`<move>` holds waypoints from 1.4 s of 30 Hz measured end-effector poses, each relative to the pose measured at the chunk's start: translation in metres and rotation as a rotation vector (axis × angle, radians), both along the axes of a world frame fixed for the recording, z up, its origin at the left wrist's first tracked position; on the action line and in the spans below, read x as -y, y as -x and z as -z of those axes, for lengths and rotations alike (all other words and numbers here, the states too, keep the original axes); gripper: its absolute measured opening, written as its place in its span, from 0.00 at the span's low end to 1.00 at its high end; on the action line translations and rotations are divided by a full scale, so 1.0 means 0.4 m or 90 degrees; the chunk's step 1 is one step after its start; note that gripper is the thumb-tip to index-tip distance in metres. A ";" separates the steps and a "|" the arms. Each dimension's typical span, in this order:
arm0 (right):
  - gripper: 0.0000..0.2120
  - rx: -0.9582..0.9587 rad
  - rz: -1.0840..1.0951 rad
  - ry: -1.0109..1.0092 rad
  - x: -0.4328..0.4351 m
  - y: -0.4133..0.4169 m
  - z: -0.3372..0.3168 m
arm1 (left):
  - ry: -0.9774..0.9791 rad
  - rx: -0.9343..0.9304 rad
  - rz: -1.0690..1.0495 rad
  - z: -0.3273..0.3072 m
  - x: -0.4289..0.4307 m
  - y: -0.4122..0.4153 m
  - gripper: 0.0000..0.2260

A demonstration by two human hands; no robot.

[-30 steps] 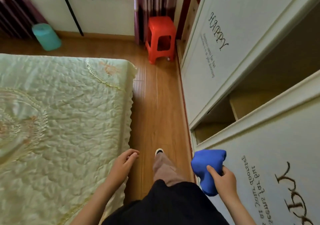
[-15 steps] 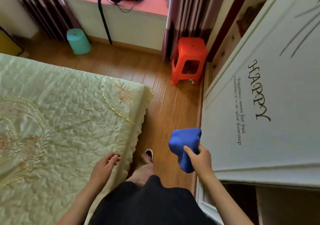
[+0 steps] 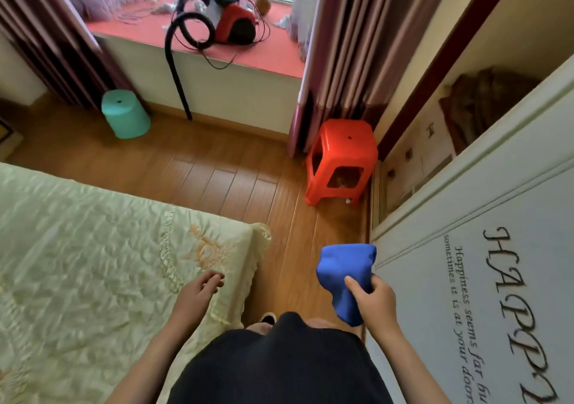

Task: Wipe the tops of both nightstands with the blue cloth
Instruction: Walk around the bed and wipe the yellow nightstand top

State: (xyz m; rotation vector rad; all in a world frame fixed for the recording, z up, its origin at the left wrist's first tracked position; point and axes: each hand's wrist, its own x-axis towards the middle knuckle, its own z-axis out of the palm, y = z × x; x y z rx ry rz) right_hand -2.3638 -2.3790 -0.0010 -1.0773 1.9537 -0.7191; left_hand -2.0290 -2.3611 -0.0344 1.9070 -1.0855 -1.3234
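A person stands in the narrow aisle of wooden plank floor [image 3: 248,186] between a bed under a pale green quilted bedspread [image 3: 93,263] and a white wardrobe door lettered "HAPPY" [image 3: 497,310], looking down at both bare hands. No nightstand is in view, so this appears to be a carrying step rather than wiping. The next move likely calls for walking to a nightstand and spreading the cloth flat on its top.

The right hand [image 3: 377,301] is closed around a bunched soft blue cloth [image 3: 343,276], held in the air near the wardrobe door. Thumb and fingers [image 3: 352,284] pinch its middle; most of the cloth bulges above them and a tail hangs below.

The left hand [image 3: 198,291] is empty, loosely curled, over the bedspread's corner.

Ahead stand an orange plastic stool [image 3: 341,155], a teal round plastic stool [image 3: 125,117], and a red vacuum cleaner [image 3: 233,24] on the window ledge.
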 end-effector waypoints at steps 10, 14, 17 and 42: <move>0.09 -0.051 0.006 -0.039 0.426 0.152 0.059 | 0.020 -0.001 0.033 0.001 0.495 0.103 0.10; 0.09 -0.049 -0.026 -0.045 0.686 0.181 0.093 | -0.002 -0.037 -0.061 0.017 0.678 0.158 0.10; 0.09 -0.034 -0.098 -0.033 0.884 0.159 0.072 | -0.009 -0.038 -0.136 0.002 0.783 0.175 0.11; 0.13 0.049 -0.653 -0.030 1.988 -0.814 0.023 | -0.011 -0.043 -0.685 0.027 1.318 -0.353 0.11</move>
